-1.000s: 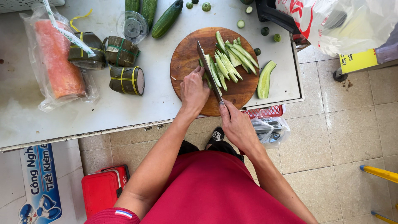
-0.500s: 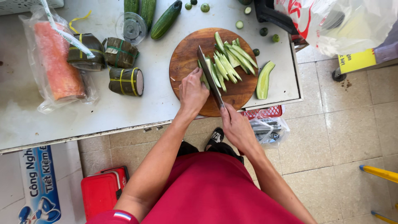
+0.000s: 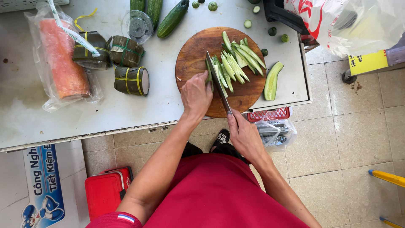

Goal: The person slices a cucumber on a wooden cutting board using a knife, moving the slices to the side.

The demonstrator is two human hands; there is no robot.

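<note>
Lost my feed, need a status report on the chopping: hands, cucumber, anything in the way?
Left hand pins cucumber piece on cutting board. Right hand grips knife. Cut strips lie beside the blade.

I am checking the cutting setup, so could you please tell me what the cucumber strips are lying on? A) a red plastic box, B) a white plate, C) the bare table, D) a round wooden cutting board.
D: the cucumber strips lie on the round wooden cutting board, where the right hand holds a knife and the left hand steadies a piece.
</note>
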